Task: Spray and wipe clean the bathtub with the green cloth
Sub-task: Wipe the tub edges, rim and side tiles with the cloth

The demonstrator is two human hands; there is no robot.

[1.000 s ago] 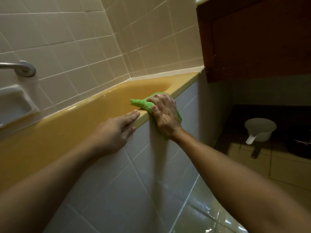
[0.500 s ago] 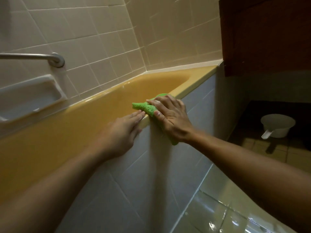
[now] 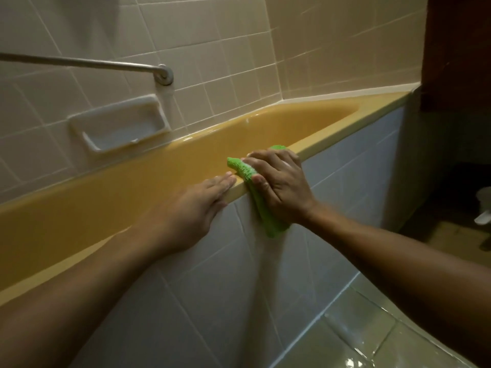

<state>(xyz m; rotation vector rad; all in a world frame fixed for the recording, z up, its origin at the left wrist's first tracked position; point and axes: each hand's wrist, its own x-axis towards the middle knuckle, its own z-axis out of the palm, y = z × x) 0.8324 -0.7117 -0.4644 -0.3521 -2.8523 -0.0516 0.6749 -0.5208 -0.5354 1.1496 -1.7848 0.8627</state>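
Now wiping the bathtub [image 3: 332, 134] rim.
Right hand [image 3: 281, 187] presses the green cloth [image 3: 240, 168] down at 3 o'clock of the flat, open left hand [image 3: 194, 216].

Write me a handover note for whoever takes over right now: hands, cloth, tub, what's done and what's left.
Right hand: pressing the green cloth flat over the near rim of the yellow bathtub; cloth drapes down the tiled front panel.
Left hand: empty, flat, fingers resting on the rim beside the cloth.
No spray bottle in view.
Done: wiping of the near rim is under way; how much is already clean cannot be told.
Left: probably the rest of the rim and the inside of the tub.
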